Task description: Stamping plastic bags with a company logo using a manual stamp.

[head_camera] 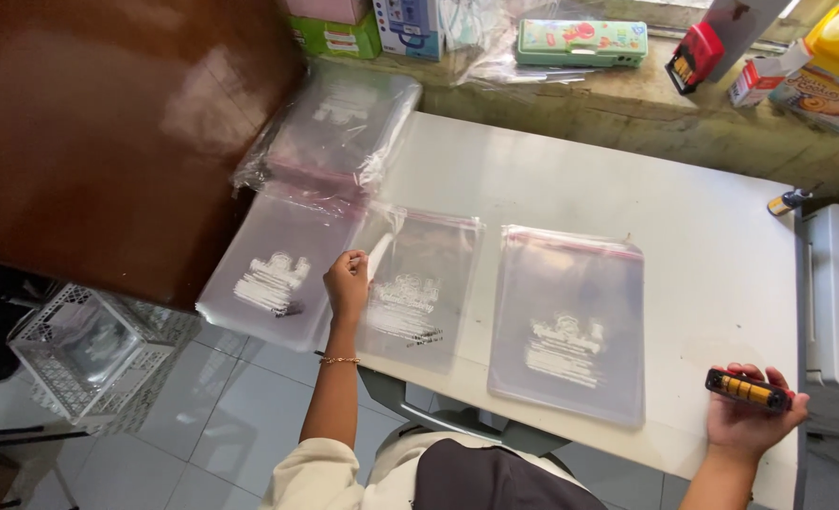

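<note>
Three clear plastic bags with white print lie in a row on the white table. My left hand pinches the edge of the middle bag, between it and the left bag, which overhangs the table's left edge. The right bag lies flat and apart from both hands. At the table's front right corner my right hand holds a small black stamp with red and yellow parts, palm up.
A stack of clear bags sits at the table's far left. A brown wooden surface adjoins on the left, a white wire basket on the tiled floor. The back ledge carries a green pencil case, boxes and a red stamp.
</note>
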